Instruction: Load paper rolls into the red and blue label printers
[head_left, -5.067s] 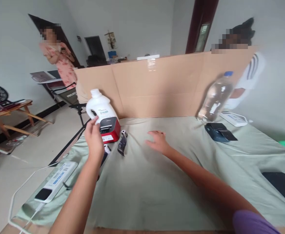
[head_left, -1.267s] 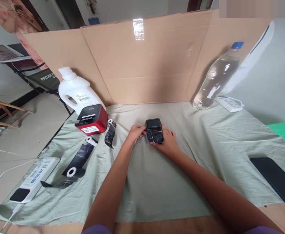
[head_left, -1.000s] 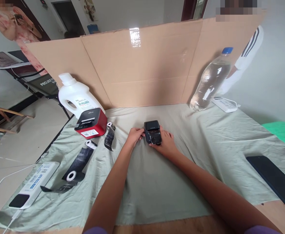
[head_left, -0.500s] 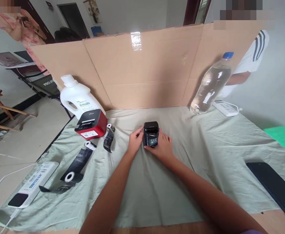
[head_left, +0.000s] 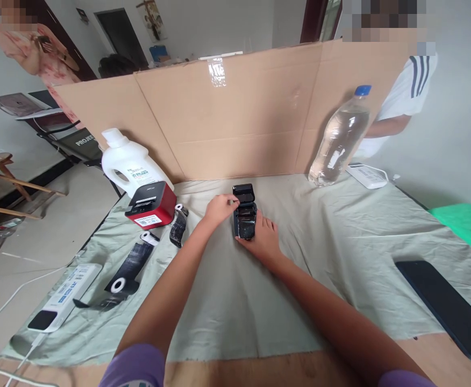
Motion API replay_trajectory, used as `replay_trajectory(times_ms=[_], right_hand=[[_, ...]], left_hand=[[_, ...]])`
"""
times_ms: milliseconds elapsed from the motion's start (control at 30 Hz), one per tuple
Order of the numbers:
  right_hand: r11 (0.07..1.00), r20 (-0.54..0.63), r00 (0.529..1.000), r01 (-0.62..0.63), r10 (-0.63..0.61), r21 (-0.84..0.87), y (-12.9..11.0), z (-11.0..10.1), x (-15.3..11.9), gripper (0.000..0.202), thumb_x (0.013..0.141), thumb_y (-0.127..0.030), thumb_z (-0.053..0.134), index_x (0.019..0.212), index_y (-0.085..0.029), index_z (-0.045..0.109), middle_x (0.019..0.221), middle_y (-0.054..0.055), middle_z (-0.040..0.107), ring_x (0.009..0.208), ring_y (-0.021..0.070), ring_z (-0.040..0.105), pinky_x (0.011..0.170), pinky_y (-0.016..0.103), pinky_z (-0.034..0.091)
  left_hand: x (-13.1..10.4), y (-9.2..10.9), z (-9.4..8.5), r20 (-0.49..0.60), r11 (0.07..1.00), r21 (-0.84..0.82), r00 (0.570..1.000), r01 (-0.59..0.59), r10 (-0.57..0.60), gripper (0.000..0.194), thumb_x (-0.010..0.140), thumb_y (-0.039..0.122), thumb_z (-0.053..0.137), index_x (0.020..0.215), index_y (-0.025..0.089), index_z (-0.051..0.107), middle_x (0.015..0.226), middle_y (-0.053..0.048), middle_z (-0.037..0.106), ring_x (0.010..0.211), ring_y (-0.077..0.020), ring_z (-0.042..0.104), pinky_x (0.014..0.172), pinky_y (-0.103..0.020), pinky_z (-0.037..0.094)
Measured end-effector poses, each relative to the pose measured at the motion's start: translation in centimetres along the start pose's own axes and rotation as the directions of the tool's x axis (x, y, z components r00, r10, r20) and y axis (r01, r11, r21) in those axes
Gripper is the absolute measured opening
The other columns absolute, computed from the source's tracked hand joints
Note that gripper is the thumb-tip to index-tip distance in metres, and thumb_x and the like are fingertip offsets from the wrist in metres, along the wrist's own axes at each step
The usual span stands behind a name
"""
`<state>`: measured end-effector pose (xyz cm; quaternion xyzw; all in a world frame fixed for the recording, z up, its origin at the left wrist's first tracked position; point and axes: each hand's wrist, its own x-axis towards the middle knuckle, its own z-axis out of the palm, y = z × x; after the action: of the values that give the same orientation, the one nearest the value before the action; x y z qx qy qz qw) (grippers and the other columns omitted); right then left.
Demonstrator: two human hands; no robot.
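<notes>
A small black handheld device (head_left: 247, 224), which looks like a payment terminal with a glossy front, lies on the cloth before me. Its lid (head_left: 243, 192) is flipped up at the far end, showing a dark compartment. My left hand (head_left: 220, 208) has its fingers pinched together at the lid's left edge. Around the device's right side, my right hand (head_left: 265, 236) grips the body, thumb along the near edge. Left of the hands lie a short paper roll (head_left: 179, 223) and two more unwound rolls with dark printed strips (head_left: 133, 263).
A red and black receipt printer (head_left: 152, 207) stands by a white detergent bottle (head_left: 133, 164). A cardboard screen (head_left: 235, 123) closes off the back. At right are a water bottle (head_left: 342, 137), a phone (head_left: 445, 306) and a green bag (head_left: 465, 228). A white power bank (head_left: 66, 298) lies left. Two people stand beyond.
The terminal's lid has swung up and away from me. My left hand has moved forward from the device's side to the lid, while my right hand still holds the body.
</notes>
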<state>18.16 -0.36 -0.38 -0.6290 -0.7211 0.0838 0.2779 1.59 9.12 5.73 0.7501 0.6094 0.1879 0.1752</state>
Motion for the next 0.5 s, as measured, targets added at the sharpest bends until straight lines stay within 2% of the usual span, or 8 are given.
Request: replay_trajectory(times_ms=[67, 133, 267, 333, 400, 500], right_hand=[[1.000, -0.010, 1.000, 0.006, -0.006, -0.005, 0.3, 0.4, 0.1, 0.101, 0.077, -0.061, 0.069, 0.151, -0.003, 0.032, 0.130, 0.024, 0.063, 0.121, 0.0382, 0.056, 0.103, 0.048, 0.037], [1.000, -0.021, 1.000, 0.004, -0.004, -0.013, 0.6, 0.7, 0.1, 0.099, 0.077, -0.060, 0.069, 0.151, -0.004, 0.032, 0.131, 0.023, 0.063, 0.122, 0.0383, 0.056, 0.104, 0.048, 0.036], [1.000, -0.012, 1.000, 0.022, -0.023, -0.021, 1.1, 0.8, 0.0, 0.097, 0.078, -0.059, 0.067, 0.151, -0.006, 0.033, 0.131, 0.024, 0.062, 0.121, 0.0387, 0.056, 0.102, 0.048, 0.037], [0.999, -0.009, 1.000, 0.029, -0.029, -0.019, 1.3, 0.7, -0.1, 0.096, 0.079, -0.059, 0.066, 0.151, -0.006, 0.032, 0.131, 0.023, 0.063, 0.120, 0.0386, 0.056, 0.101, 0.047, 0.038], [0.999, -0.004, 0.999, 0.035, -0.035, -0.016, 1.4, 0.5, 0.0, 0.096, 0.079, -0.060, 0.066, 0.151, -0.007, 0.032, 0.131, 0.023, 0.062, 0.121, 0.0386, 0.056, 0.101, 0.047, 0.038], [0.999, 0.008, 0.999, 0.044, -0.044, -0.020, 1.5, 0.5, 0.0, 0.095, 0.080, -0.062, 0.065, 0.151, -0.008, 0.032, 0.133, 0.023, 0.061, 0.122, 0.0388, 0.056, 0.101, 0.047, 0.039]], left_hand=[[0.6, 1.3, -0.8, 0.165, 0.974, 0.194, 0.983, -0.115, 0.083, 0.030, 0.085, 0.040, 0.064, 0.107, 0.028, 0.080, 0.104, -0.005, 0.078, 0.096, -0.0256, 0.070, 0.079, -0.031, 0.050], [1.4, 2.7, -1.0, 0.294, 0.938, 0.295, 0.952, -0.180, 0.090, 0.030, 0.077, 0.038, 0.071, 0.105, 0.030, 0.080, 0.106, -0.004, 0.078, 0.100, -0.0268, 0.069, 0.079, -0.030, 0.050], [2.7, 4.5, -1.0, 0.362, 0.924, 0.333, 0.930, -0.189, 0.059, 0.025, 0.065, 0.027, 0.078, 0.089, 0.026, 0.080, 0.095, -0.006, 0.078, 0.093, -0.0270, 0.070, 0.076, -0.030, 0.050], [2.9, 4.8, -1.4, 0.355, 0.922, 0.335, 0.933, -0.193, 0.066, 0.027, 0.062, 0.024, 0.078, 0.090, 0.025, 0.079, 0.097, -0.005, 0.077, 0.096, -0.0267, 0.069, 0.077, -0.030, 0.049], [2.4, 4.5, -2.1, 0.302, 0.934, 0.303, 0.949, -0.191, 0.096, 0.030, 0.064, 0.024, 0.076, 0.094, 0.025, 0.076, 0.104, -0.004, 0.075, 0.099, -0.0256, 0.067, 0.079, -0.030, 0.049], [0.4, 3.4, -3.3, 0.096, 0.973, 0.071, 0.973, -0.219, 0.212, 0.031, 0.069, 0.023, 0.071, 0.100, 0.023, 0.071, 0.109, -0.003, 0.071, 0.098, -0.0219, 0.065, 0.080, -0.029, 0.049]])
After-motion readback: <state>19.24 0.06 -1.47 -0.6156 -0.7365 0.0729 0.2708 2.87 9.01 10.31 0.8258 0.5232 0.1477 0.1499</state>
